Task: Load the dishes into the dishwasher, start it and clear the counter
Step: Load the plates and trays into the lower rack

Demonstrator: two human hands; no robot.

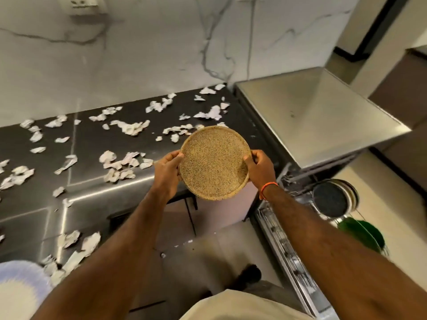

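Speckled tan plate (213, 162) gripped at opposite rims by left hand (167, 168) and right hand (260, 168), fingers curled on it; paper scraps (130, 128) strewn on dark counter (92, 144) beneath.

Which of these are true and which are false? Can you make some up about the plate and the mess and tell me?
1. Both hands hold the tan plate. True: the left hand grips its left edge and the right hand its right edge.
2. The counter has paper scraps all over it. True.
3. The tan plate is lying flat on the counter. False: it is held up in the air, near the counter's edge.
4. The rack holds nothing yet. False: a dark plate and a green plate already stand in it.
5. The right wrist wears an orange band. True.
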